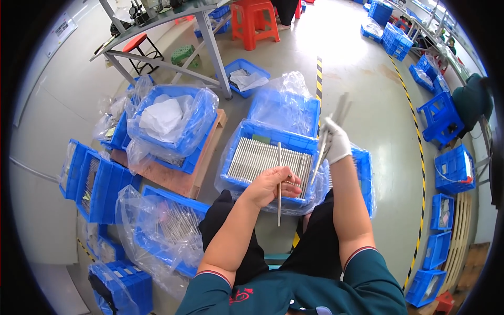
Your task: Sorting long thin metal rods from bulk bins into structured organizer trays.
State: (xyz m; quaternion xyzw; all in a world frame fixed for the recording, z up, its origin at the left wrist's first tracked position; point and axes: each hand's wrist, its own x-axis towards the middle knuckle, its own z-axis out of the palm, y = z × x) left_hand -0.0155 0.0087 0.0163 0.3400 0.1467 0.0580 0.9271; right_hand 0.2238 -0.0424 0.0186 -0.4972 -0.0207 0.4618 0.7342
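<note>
My bare left hand (269, 185) is closed around a thin metal rod (279, 210), held nearly upright in the picture over the near side of a blue crate (234, 182). Inside that crate, slim silvery rods (252, 160) lie side by side in a row. My right hand (337, 143) wears a white glove and grips several metal rods (344, 107) beyond the crate's right side; their far ends are smeared by motion. Clear plastic lines the crate, and a green piece (261, 138) shows at its far edge.
Another blue crate (366, 176) stands to the right, partly behind my forearm. On the left are a plastic-lined crate of loose rods (178, 223) and stacked crates on a wooden pallet (207, 160). A workbench leg (214, 55) and red stool (254, 23) stand farther off.
</note>
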